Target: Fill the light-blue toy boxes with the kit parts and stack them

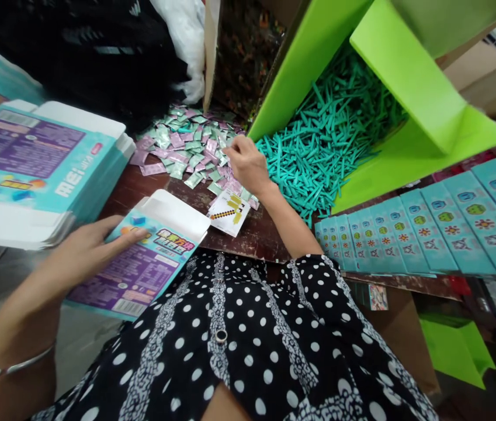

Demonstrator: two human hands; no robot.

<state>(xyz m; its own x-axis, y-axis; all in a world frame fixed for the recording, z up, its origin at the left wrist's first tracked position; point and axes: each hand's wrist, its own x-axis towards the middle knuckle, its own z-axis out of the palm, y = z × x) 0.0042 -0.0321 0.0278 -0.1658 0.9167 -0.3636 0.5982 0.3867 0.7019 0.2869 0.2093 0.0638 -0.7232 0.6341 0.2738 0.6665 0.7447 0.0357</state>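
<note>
My left hand (92, 248) grips a flat blue and purple carton (142, 272) with its white end flap folded out, held tilted over my lap. My right hand (248, 165) has its fingers curled together at the edge of a heap of small pink and pale green sachets (193, 146). What those fingertips pinch, if anything, is too small to make out. Below that hand lies a white card (229, 213) printed with a yellow and black picture. Right beside it spreads a pile of thin teal plastic pieces (322, 137).
A thick stack of similar flat cartons (33, 164) stands at the left. The teal pieces spill from a lime-green bin (388, 175). A row of upright blue boxes (427, 225) lines the right table edge. Black plastic bags (76, 58) and a brown cardboard box (211, 58) stand behind.
</note>
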